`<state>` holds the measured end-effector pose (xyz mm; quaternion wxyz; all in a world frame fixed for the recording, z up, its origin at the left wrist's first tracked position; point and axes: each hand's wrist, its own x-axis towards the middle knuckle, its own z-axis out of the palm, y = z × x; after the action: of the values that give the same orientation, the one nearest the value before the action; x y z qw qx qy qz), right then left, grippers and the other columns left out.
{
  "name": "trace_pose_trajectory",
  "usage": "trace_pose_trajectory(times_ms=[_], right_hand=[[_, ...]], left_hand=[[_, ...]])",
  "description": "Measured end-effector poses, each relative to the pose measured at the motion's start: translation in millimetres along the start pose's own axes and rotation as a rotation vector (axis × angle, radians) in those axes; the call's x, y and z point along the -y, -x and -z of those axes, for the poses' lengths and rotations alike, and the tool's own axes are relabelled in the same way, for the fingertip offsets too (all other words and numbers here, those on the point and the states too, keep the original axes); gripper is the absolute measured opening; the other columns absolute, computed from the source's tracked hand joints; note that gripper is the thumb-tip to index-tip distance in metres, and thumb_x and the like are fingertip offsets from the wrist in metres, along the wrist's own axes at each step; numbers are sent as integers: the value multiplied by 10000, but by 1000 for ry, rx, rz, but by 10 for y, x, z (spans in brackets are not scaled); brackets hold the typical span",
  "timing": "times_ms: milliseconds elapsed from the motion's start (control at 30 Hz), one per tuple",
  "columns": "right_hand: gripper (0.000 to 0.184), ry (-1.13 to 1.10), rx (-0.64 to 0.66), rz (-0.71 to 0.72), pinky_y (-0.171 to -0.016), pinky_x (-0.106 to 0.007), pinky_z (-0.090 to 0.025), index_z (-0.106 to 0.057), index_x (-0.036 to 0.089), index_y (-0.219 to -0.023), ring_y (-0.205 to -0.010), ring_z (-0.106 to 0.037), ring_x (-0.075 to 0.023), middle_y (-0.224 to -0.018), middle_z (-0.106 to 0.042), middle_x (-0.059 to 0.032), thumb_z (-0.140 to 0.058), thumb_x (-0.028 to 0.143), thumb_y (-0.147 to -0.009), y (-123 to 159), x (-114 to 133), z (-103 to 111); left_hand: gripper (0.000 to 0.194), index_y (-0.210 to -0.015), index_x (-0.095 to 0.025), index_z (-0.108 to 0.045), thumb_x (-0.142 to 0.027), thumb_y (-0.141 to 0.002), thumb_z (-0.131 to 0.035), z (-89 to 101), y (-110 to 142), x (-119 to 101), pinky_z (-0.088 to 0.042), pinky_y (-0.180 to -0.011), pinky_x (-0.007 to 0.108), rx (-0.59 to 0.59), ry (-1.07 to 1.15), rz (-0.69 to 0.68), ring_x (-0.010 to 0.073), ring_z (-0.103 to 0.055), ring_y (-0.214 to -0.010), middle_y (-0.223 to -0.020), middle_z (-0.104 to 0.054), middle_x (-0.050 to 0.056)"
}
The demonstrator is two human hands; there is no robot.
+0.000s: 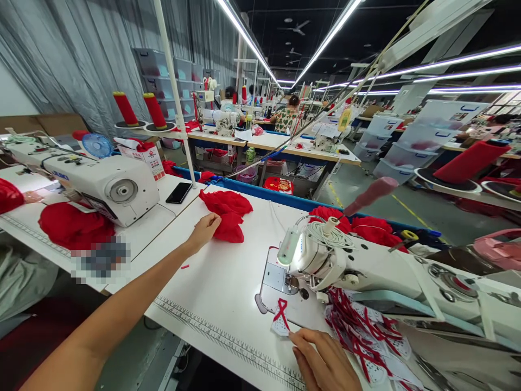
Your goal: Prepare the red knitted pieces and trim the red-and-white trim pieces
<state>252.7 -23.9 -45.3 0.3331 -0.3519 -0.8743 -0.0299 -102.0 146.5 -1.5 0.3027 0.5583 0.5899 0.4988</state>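
Observation:
My left hand (pixel 204 228) reaches across the white sewing table, its fingers pinched on the near edge of a crumpled red fabric piece (pixel 229 209). At the front, my right hand (pixel 323 358) grips the lower corner of a small white dotted fabric piece with crossed red trim (pixel 280 320), between thumb and fingertips. That piece lies flat, just in front of the needle area of a white sewing machine (pixel 325 255). Right of it, under the machine arm, is a heap of similar red-trimmed white pieces (pixel 368 339). A tiny red scrap (pixel 185 266) rests on the table.
A printed ruler strip (pixel 228 342) runs along the table's front edge. On the left stand another sewing machine (pixel 118 184) and a black phone (pixel 179 193). Red fabric (pixel 370 231) is piled behind the near machine. A person (pixel 287 117) sits farther back.

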Motion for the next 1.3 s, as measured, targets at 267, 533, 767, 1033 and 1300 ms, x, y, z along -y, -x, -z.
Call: trace_pose_trajectory(times_ms=[267, 533, 767, 1033, 1300], right_hand=[[395, -168, 220, -72, -893, -411, -564, -500, 142, -1311, -1055, -611, -252, -1234, -634, -142, -454, 84, -923, -1212, 320, -406], [444, -44, 442, -114, -1108, -493, -425, -509, 76, -1380, -1373, -444, -324, -1449, -509, -212, -476, 291, -993, -1963, 30, -1291], [524, -32, 482, -112, -1164, -514, -330, -438, 98, -1442, -1440, -346, -305, -1509, -446, -196, -521, 326, -978, -1950, -33, -1306], [300, 31, 496, -57, -977, -414, -425, -577, 118, -1236, -1173, -546, -270, -1308, -606, -136, -444, 148, -969, -1836, -72, -1181], [205, 46, 441, 2, -796, -372, -366, -597, 160, -984, -937, -549, -249, -973, -658, -107, -440, 57, -899, -1804, 27, -1096]], left_hand=[[305, -748, -208, -533, -509, -796, -548, -95, 216, 1, -279, -540, 266, 58, -11, 26, 135, -343, -586, -632, -403, -43], [285, -702, -196, -519, -471, -775, -510, 276, 23, -337, -335, -525, 259, -211, -48, -68, 136, -395, -578, -619, -451, -19], [179, -852, -194, -571, -354, -907, -511, 616, 407, -989, -318, -572, 248, -522, -356, -409, 111, -393, -592, -677, -479, -39], [195, -791, -209, -576, -362, -896, -517, 574, 270, -659, -319, -502, 274, -381, -224, -95, 145, -428, -546, -623, -498, -27], [179, -899, -207, -566, -298, -949, -421, 355, -350, -751, -359, -685, 291, -433, -445, -343, 190, -521, -724, -760, -563, 14]])
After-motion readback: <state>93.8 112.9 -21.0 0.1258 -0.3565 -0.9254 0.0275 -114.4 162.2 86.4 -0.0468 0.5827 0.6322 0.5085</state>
